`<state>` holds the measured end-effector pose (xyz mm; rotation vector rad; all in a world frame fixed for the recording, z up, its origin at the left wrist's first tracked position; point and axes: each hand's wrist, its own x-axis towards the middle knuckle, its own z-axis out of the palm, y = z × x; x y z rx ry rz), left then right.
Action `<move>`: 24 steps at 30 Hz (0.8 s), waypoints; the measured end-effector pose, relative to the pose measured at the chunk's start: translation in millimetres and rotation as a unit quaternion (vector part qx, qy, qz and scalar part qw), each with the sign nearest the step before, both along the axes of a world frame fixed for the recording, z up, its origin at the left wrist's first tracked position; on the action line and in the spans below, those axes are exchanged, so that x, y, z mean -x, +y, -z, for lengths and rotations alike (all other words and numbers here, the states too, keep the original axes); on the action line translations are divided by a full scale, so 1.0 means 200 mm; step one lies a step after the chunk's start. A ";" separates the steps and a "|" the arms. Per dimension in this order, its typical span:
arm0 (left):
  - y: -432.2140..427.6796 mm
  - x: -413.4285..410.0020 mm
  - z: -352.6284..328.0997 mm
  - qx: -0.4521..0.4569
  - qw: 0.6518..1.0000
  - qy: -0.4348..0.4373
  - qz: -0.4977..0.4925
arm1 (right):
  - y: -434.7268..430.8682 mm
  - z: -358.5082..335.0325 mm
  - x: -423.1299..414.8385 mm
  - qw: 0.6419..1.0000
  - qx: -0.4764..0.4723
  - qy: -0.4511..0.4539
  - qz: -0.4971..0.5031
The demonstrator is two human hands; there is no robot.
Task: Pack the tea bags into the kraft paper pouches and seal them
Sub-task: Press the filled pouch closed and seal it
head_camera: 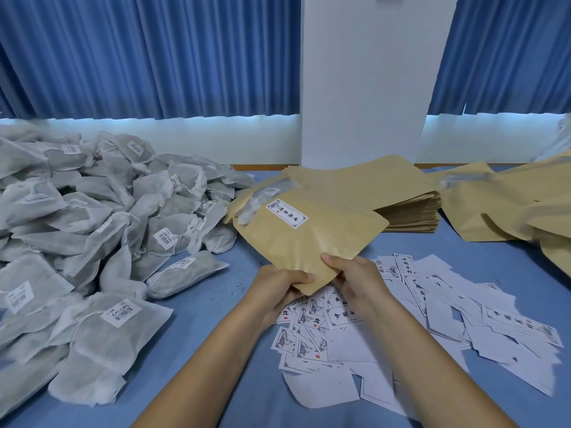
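Note:
A kraft paper pouch (309,239) with a white printed label hangs tilted above the table's middle. My left hand (279,285) and my right hand (355,273) both pinch its near corner edge, thumbs on top. A grey tea bag (262,196) shows through the pouch's clear window at its far end. A big heap of grey mesh tea bags (92,230) with white barcode tags covers the left of the table.
A flat stack of kraft pouches (401,193) lies behind the held pouch. More pouches (509,205) spread at the right. Loose white label stickers and backing papers (417,319) litter the blue table (216,304) under and right of my hands. A white pillar stands behind.

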<state>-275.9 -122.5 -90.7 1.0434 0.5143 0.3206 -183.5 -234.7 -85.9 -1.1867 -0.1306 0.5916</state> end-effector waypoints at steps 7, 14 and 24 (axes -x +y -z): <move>0.01 0.00 -0.01 0.004 1.000 -0.001 0.012 | 0.01 0.00 -0.01 0.995 0.047 -0.071 0.047; 0.03 0.02 0.01 -0.028 0.997 0.043 0.060 | -0.02 0.00 -0.10 0.985 0.041 -0.085 0.146; 0.00 0.03 0.01 -0.061 0.979 0.070 0.182 | -0.16 -0.04 -0.25 0.960 0.038 -0.006 0.276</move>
